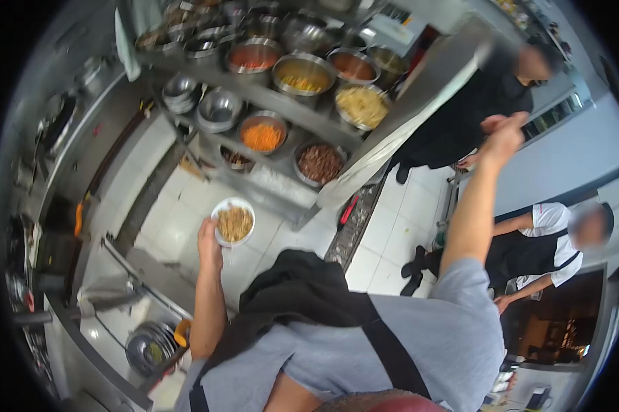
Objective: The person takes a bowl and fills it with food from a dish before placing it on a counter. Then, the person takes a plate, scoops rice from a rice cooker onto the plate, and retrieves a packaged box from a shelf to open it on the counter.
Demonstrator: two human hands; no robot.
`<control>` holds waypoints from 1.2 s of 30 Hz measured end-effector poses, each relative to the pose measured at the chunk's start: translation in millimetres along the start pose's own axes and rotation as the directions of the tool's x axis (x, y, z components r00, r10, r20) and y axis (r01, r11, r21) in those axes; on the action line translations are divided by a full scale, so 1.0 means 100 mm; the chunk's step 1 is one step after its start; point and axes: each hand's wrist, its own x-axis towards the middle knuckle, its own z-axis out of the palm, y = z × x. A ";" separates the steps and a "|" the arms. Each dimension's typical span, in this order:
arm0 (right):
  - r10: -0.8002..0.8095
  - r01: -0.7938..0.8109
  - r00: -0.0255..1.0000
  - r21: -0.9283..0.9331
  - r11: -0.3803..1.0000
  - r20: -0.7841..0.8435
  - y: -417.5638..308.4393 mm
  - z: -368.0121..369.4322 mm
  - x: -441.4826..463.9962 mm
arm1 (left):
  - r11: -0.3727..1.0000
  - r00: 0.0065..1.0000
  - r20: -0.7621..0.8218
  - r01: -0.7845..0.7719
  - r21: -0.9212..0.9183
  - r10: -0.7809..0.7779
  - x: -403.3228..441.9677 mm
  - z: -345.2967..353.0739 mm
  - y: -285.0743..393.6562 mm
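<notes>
My left hand [210,242] grips the edge of a white bowl [252,230], thumb and fingers closed at its left side. Light brown, shredded-looking food [234,224] fills the bowl, which is held low over the tiled floor. My right arm reaches up and out to the right. At its end my right hand [504,141] has its fingers curled together; whether anything is in them is too small to tell. It overlaps the dark clothes of a person in the view, and I cannot tell whether the two touch.
Ahead, a metal rack [254,93] carries several steel bowls of food, including shredded carrot [262,136] and dark brown pieces [320,163]. A pale cloth [392,141] hangs along its side. Two people [433,130] [543,240] stand at right. A floor drain [357,223] runs between tiles. Stacked metal bowls [151,347] sit lower left.
</notes>
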 end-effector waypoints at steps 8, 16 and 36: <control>-0.029 0.043 0.989 -0.093 0.995 0.147 0.24 0.19 0.09 | 0.996 0.996 -0.067 0.061 -0.069 -0.066 0.07 -0.23 0.12; 0.559 0.915 0.039 -0.254 0.312 0.828 4.11 -0.38 -2.69 | 0.993 0.967 -0.254 -0.001 -0.115 -0.029 0.59 -0.83 0.39; -0.007 0.246 -0.327 0.092 0.965 0.945 0.59 4.49 -4.70 | 0.979 0.920 -0.352 -0.200 -0.045 0.172 2.51 -1.85 1.84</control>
